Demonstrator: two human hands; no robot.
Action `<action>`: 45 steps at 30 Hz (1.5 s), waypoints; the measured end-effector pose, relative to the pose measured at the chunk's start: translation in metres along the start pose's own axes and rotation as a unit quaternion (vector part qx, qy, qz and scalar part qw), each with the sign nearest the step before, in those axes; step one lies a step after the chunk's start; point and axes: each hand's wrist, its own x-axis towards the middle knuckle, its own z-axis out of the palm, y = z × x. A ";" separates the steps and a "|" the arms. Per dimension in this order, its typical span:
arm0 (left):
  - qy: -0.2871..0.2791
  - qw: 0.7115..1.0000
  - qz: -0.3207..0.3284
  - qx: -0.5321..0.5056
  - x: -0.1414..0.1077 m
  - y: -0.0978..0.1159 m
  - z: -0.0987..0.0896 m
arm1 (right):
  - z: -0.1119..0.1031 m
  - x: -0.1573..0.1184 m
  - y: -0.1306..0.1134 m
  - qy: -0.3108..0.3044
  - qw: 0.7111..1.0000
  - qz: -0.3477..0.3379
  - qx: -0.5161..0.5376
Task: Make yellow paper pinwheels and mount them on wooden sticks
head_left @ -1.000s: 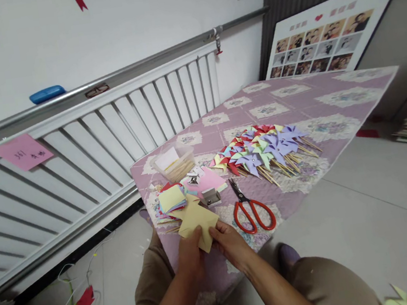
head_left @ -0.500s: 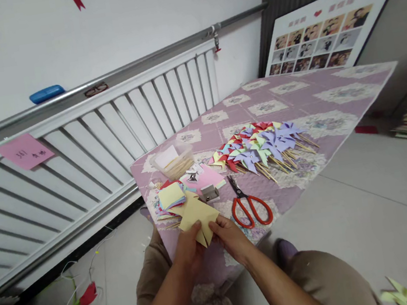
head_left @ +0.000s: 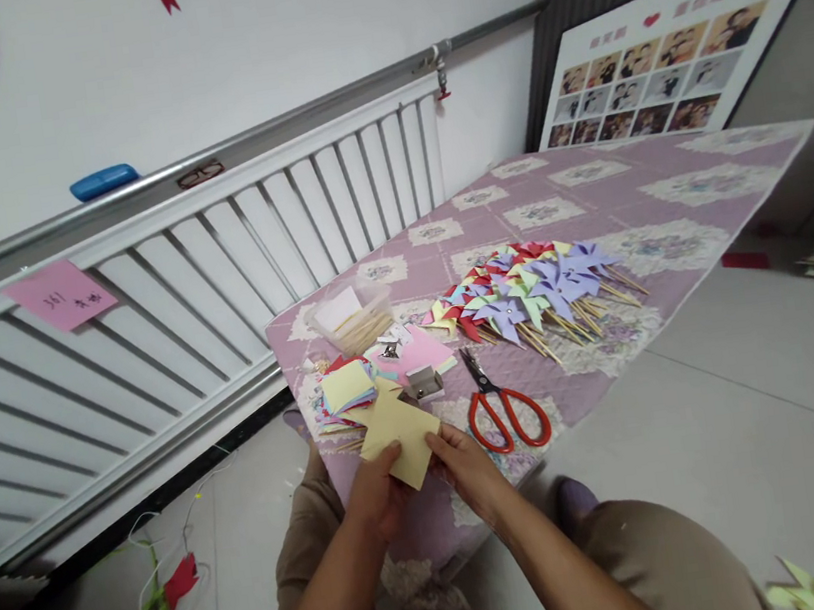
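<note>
Plain khaki-brown trousers (head_left: pixel 670 561), creased on the 7 o'clock leg, smooth over the knee at 5. A dull purple, round-toed shoe (head_left: pixel 575 503) shows at 5 o'clock, a second shoe (head_left: pixel 295 424) at 8. Both forearms (head_left: pixel 334 595) are bare.

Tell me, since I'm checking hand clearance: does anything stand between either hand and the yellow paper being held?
Nothing visible does. The left hand and the right hand both already grip the yellow paper near its close edge. The orange-handled scissors lie off to the right, clear of the paper.
</note>
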 end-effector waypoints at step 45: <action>-0.046 0.999 0.021 -0.015 0.010 0.003 -0.071 | -0.059 0.002 -0.059 0.284 0.662 -0.177 -0.671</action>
